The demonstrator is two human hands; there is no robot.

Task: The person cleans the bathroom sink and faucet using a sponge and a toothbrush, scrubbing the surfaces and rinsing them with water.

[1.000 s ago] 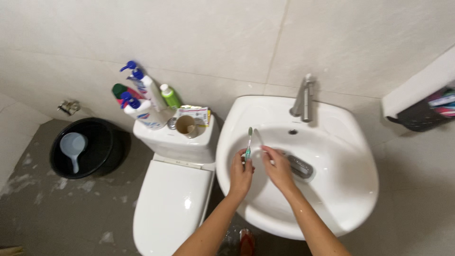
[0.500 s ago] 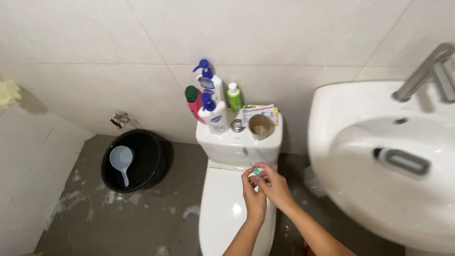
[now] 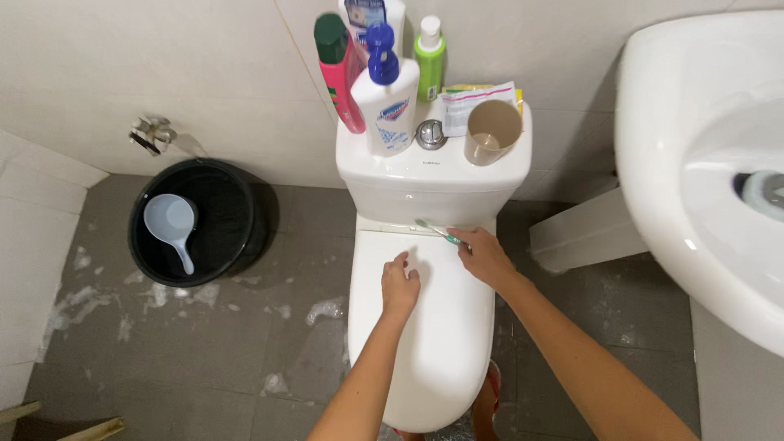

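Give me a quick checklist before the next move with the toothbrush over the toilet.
1. Right hand has a grip on the toothbrush: ok, handle pinched in the fingers.
2. Brush head free of the toilet tank: cannot tell, it hangs close to the tank front.
3. Left hand empty: ok, it holds nothing and sits over the closed toilet lid.
4. Beige cup upright on the tank: ok.
5. Pump bottle and the other bottles standing: ok.
6. Floor dry: not ok, wet foamy patches show.
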